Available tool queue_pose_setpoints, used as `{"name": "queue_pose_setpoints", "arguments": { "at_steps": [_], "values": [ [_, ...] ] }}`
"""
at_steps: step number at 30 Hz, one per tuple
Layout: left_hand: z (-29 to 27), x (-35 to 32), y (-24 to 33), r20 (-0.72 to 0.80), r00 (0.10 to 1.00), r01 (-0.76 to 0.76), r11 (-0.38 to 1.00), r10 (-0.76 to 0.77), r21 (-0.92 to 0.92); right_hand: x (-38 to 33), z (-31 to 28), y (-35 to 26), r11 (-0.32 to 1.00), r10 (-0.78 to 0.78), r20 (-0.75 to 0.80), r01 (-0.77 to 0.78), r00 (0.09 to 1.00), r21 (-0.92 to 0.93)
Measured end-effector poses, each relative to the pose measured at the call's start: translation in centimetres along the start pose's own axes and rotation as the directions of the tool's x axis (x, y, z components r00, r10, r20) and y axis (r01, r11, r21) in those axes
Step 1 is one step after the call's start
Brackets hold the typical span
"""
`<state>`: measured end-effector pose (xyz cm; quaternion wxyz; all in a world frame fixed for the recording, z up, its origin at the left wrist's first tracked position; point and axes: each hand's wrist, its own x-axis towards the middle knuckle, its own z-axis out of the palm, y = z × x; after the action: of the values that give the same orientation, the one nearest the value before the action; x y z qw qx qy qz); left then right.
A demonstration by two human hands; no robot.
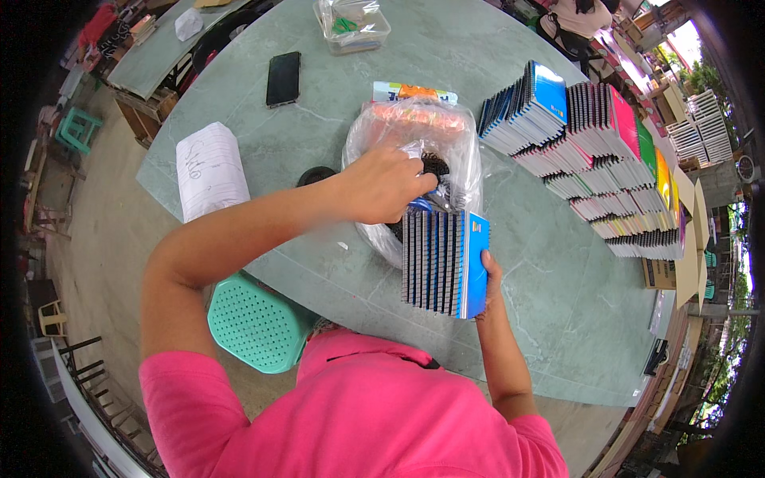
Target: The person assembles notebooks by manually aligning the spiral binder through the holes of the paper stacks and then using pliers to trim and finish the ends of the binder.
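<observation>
My right hand (492,279) grips a stack of small spiral-bound notebooks (445,263) from its right side, their black coils toward the left and a blue cover on the right. My left hand (385,185) is closed above a clear plastic bag (466,139), just beyond the stack. Something small with blue and dark parts (430,201) shows under its fingers; I cannot make out what it is or whether the hand holds it. Dark coiled pieces (435,166) lie inside the bag, partly covered by the hand.
Rows of stacked spiral notebooks (606,175) stand on the right of the green table (351,311), beside a cardboard box (692,231). A phone (284,79), a clear container (355,32) and a paper with handwriting (211,171) lie farther left. A green stool (259,323) is below.
</observation>
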<state>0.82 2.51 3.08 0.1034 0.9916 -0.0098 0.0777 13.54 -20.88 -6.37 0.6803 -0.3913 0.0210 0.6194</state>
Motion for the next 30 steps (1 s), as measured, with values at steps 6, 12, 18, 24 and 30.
{"name": "queue_pose_setpoints", "arguments": {
  "at_steps": [6,12,18,24,30],
  "values": [
    [0.7,-1.1,-2.2,0.214,0.951,0.282,0.905,-0.221,-0.319,0.0,-1.0,0.2,1.0,-0.011,0.022,0.011,1.0,-0.01],
    [1.5,-0.3,0.3,0.139,0.942,0.282,0.495,-0.305,-0.822,-0.1,0.4,0.1,1.0,-0.014,-0.023,0.014,1.0,0.011],
    [-0.2,0.7,1.1,0.12,0.949,0.261,0.512,-0.292,-0.819,-0.3,0.0,0.0,1.0,-0.004,-0.042,0.005,0.999,0.027],
    [0.8,0.3,1.3,0.16,0.918,0.355,0.573,-0.363,-0.739,-0.3,0.5,-0.4,0.988,0.085,-0.081,-0.094,0.993,-0.124],
    [0.4,0.3,-0.3,0.017,0.935,0.304,0.777,-0.353,-0.551,-0.5,-0.5,0.8,0.996,0.045,-0.066,-0.05,0.997,-0.078]
  ]
}}
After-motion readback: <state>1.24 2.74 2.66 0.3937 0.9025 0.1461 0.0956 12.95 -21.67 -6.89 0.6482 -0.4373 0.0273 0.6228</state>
